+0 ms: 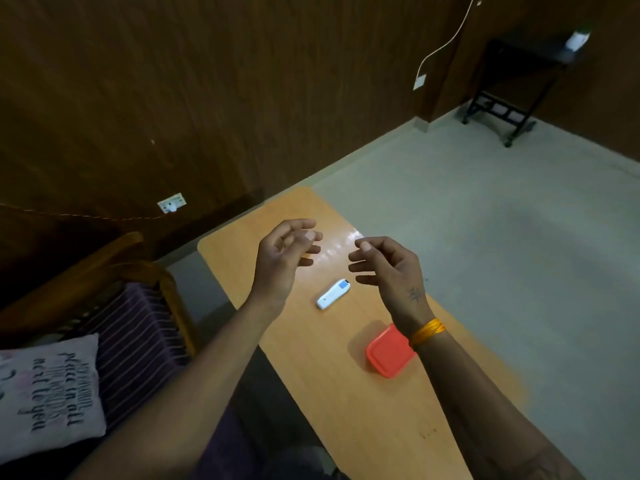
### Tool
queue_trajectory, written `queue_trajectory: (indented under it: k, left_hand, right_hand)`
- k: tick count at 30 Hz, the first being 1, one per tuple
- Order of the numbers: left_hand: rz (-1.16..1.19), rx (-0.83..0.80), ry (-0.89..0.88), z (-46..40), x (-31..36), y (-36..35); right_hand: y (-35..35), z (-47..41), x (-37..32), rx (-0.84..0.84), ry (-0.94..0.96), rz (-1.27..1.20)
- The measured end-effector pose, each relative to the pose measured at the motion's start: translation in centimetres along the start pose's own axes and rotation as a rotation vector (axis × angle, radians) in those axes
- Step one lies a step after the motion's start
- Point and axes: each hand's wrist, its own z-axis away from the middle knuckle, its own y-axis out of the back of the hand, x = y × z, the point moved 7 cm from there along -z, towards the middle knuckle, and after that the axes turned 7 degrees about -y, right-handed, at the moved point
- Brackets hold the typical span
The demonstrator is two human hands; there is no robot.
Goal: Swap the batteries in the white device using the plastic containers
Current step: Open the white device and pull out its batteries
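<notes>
I see the white device point(333, 294) lying flat on the wooden table point(346, 403). My left hand point(282, 252) and right hand point(386, 263) hover beyond it, one on either side, fingers loosely curled, holding nothing. The red-lidded container point(388, 353) sits nearer me than the device, partly under my right wrist.
</notes>
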Motion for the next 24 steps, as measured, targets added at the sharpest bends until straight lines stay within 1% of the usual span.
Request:
queue_trajectory:
  k: [4,8,12,20,24]
  left_hand:
    - [-0.001,-0.032,0.003,-1.5,-0.4,-1.9]
    - [0.012,-0.132,0.047,-3.6,-2.0,-4.2]
    - [0.034,-0.250,0.066,-7.5,-3.9,-5.2]
    - [0.023,-0.608,0.096,-16.5,-6.3,-5.3]
    - [-0.006,-0.737,0.121,-19.1,-7.4,-5.3]
  right_hand:
    - [1.5,-1.3,0.5,0.051,-0.001,-0.007]
    - [1.9,-2.9,1.6,0.128,-0.036,-0.038]
    - [1.6,-5.5,2.1,0.247,-0.045,-0.070]
    - [-1.3,-8.0,2.9,0.556,-0.120,-0.173]
    - [-3.0,-7.8,3.7,0.668,-0.154,-0.232]
